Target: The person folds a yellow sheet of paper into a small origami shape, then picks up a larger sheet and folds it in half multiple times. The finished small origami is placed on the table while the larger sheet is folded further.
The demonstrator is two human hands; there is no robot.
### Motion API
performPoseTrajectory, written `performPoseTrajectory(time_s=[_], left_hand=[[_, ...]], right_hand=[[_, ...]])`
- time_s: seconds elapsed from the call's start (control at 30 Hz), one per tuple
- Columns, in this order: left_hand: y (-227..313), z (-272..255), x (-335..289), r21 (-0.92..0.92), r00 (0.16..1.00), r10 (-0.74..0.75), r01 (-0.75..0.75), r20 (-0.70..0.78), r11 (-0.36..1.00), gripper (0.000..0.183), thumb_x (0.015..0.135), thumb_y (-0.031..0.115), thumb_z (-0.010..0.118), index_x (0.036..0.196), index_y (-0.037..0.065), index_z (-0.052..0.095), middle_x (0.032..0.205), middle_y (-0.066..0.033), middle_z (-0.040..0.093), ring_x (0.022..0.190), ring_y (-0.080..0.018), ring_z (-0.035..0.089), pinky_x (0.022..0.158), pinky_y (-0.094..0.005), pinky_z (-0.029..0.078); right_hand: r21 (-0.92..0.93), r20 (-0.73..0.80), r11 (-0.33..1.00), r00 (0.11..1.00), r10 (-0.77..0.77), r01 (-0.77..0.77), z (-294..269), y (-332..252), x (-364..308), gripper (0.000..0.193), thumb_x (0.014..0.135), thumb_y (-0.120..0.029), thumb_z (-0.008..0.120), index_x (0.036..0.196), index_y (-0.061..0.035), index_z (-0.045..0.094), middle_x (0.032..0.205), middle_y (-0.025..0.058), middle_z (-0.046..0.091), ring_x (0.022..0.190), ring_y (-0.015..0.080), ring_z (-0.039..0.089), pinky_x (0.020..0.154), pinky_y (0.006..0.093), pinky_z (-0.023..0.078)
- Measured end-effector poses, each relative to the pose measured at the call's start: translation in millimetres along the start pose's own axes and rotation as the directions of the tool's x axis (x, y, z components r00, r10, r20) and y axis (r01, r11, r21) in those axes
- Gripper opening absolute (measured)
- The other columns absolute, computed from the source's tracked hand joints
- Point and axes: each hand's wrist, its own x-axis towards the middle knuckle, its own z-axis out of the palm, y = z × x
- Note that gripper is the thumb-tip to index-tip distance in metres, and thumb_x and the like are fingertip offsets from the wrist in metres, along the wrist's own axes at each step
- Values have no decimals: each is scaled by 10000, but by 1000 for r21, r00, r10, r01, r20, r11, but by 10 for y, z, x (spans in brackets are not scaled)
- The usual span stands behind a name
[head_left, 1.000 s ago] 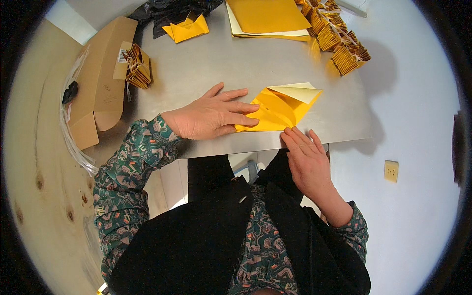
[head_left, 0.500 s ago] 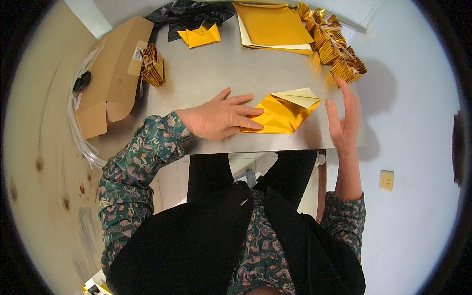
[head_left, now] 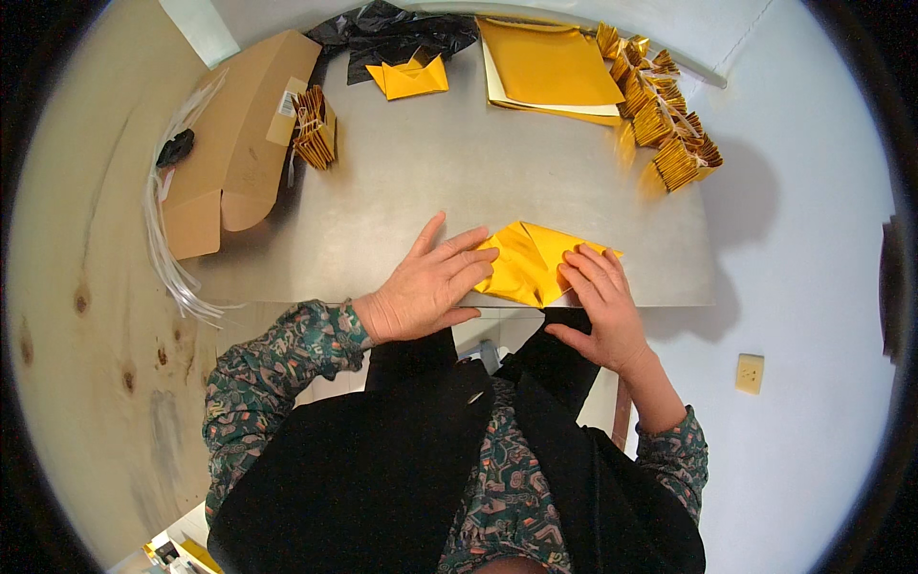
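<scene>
A partly folded sheet of gold foil paper point(head_left: 521, 263) lies at the table's front edge, its creased panels facing up and its lower corner at the rim. My left hand point(head_left: 435, 277) rests on its left side, fingers stretched out, thumb apart. On the right side, the fingertips of my right hand point(head_left: 602, 301) press flat on the paper, with the thumb spread below over the edge. Neither hand grips the sheet. Farther back stands a finished-looking gold folded paper piece point(head_left: 413, 78) with pointed ends.
Gold paper sheets point(head_left: 550, 62) are stacked at the back. Tied bundles of folded gold paper point(head_left: 681, 158) line the back right; another bundle point(head_left: 314, 127) sits by an open cardboard box point(head_left: 253, 143) at left. Clear plastic strips point(head_left: 158, 230) hang beside the box. Black plastic point(head_left: 382, 29) lies behind.
My right hand has come down from beside the paper onto its right side. The pale underside flap is folded over, and the sheet now lies nearer the front edge.
</scene>
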Motion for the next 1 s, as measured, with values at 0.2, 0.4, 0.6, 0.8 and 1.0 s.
performPoseTrajectory(time_s=[0.2, 0.4, 0.6, 0.8, 1.0], left_hand=[[101, -42, -9, -50, 977, 23, -35, -214, 998, 262, 899, 235, 798, 1117, 134, 695, 1226, -51, 689, 1265, -236, 588, 1210, -568, 294], [-61, -390, 315, -451, 927, -231, 77, -296, 889, 183, 1002, 172, 697, 1131, 44, 708, 908, -109, 698, 784, -241, 676, 673, -328, 538], [-286, -263, 717, -362, 897, -418, 347, -140, 865, 195, 1006, 155, 652, 1170, 57, 693, 877, -119, 696, 832, -283, 668, 752, -388, 547], [-153, 128, 786, 19, 898, -161, 185, -410, 983, 319, 902, 138, 727, 1203, 40, 686, 1236, -147, 640, 1157, -370, 587, 1007, -449, 494], [134, 332, 736, -7, 931, -266, 273, -250, 962, 589, 973, 324, 695, 1434, -10, 544, 1541, -205, 497, 1484, -385, 412, 1228, -524, 325]], right_hand=[[14, -150, 998, 987, -51, 53, 108, -59, 6, 359, 837, -107, 801, 1172, -57, 682, 1186, 106, 683, 1161, 324, 634, 1166, 548, 403], [268, -292, 958, 940, 178, -99, -133, 54, 270, 187, 964, -28, 641, 1146, -19, 684, 1032, 162, 702, 959, 347, 675, 922, 448, 541], [197, -227, 967, 953, 202, -159, 12, 365, 736, 274, 960, -49, 581, 1218, -47, 675, 1073, 183, 693, 1003, 370, 654, 894, 447, 543], [-28, -206, 980, 960, 189, -199, 234, 443, 717, 325, 916, -48, 619, 1234, -39, 686, 1106, 146, 648, 1064, 347, 594, 944, 432, 528], [-36, -240, 981, 954, 179, -193, 226, 429, 690, 311, 919, -73, 651, 1225, -33, 693, 1158, 131, 648, 1090, 332, 588, 991, 438, 500]])
